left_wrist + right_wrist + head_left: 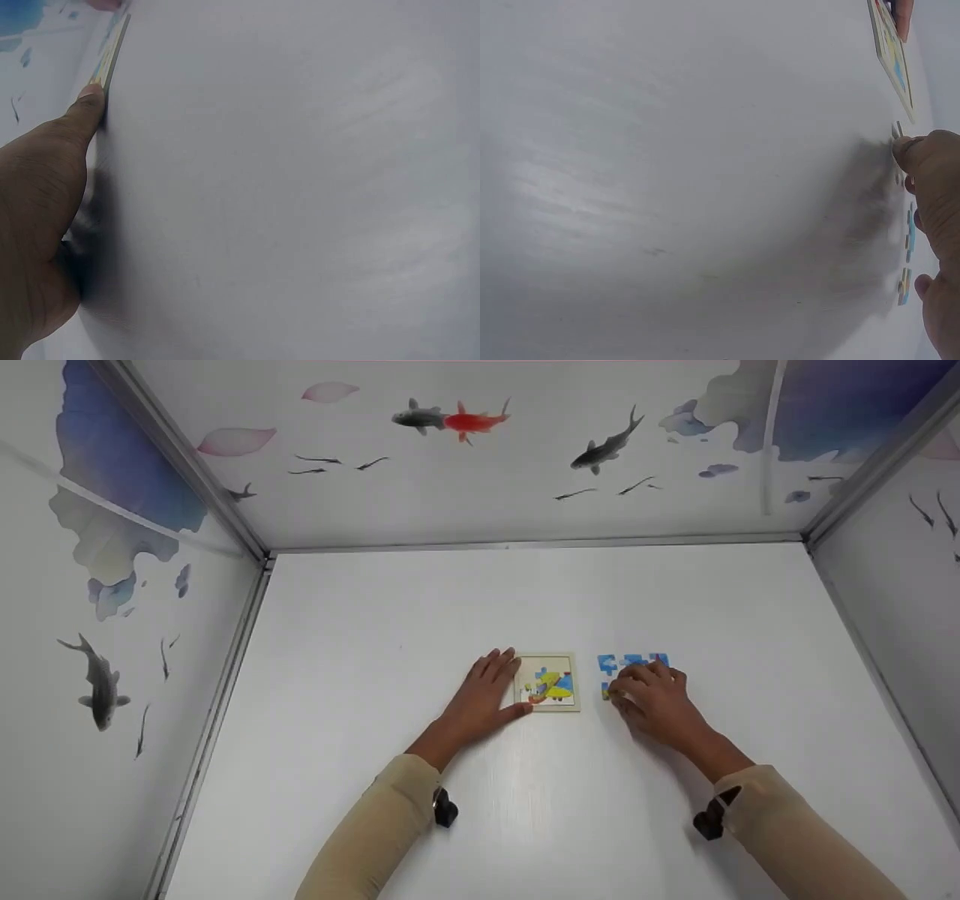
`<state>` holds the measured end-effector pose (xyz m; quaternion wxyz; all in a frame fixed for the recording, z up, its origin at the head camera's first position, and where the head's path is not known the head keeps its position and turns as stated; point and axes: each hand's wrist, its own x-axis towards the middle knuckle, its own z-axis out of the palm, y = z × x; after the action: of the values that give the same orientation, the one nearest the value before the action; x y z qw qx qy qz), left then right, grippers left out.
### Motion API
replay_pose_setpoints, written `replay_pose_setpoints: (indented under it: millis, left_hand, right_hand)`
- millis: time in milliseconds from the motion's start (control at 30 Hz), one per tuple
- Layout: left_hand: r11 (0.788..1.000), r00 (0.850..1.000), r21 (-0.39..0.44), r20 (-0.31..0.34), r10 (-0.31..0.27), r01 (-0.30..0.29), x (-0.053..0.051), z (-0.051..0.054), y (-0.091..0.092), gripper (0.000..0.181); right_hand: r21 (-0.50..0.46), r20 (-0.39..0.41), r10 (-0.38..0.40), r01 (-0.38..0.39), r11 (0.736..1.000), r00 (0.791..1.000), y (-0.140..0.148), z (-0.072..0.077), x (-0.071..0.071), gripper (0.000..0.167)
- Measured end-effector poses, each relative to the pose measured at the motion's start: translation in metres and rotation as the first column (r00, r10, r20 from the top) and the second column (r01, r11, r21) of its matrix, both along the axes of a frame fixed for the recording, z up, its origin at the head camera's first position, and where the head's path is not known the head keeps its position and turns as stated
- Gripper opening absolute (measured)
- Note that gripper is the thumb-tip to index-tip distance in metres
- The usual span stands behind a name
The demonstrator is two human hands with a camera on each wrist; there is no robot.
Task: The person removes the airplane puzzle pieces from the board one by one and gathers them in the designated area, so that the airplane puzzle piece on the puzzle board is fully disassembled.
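A square puzzle frame (577,684) lies on the white table, partly filled with yellow, blue and red pieces. My left hand (484,694) rests on its left side, fingers straight, thumb on the lower left edge; in the left wrist view the thumb of the left hand (52,165) touches the frame edge (118,52). To the right of the frame, my right hand (656,701) is over several loose blue pieces (607,662). In the right wrist view, thumb and finger of the right hand (937,180) pinch a small piece (896,131); other pieces (905,286) lie under the hand.
The white table (375,615) is bounded by metal rails (420,547) at the back and sides. Upright white panels (525,502) with painted fish and blue shapes stand around it.
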<state>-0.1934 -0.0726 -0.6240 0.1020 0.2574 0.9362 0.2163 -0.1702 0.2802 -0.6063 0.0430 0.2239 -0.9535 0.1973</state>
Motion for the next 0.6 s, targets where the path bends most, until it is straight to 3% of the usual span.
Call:
replay_pose_setpoints:
  millis: [200, 600]
  left_hand:
    - [1.0, 1.0, 0.009, -0.006, -0.008, 0.008, -0.0003, -0.0019, -0.0003, 0.091]
    - [1.0, 1.0, -0.001, -0.026, -0.011, 0.011, -0.001, -0.0048, -0.0005, 0.091]
  right_hand:
    - [0.019, 0.011, -0.012, 0.012, 1.0, 1.0, -0.0003, -0.0004, -0.0023, 0.016]
    - [0.023, -0.049, 0.007, -0.006, 1.0, 0.999, 0.0002, -0.0025, -0.0025, 0.014]
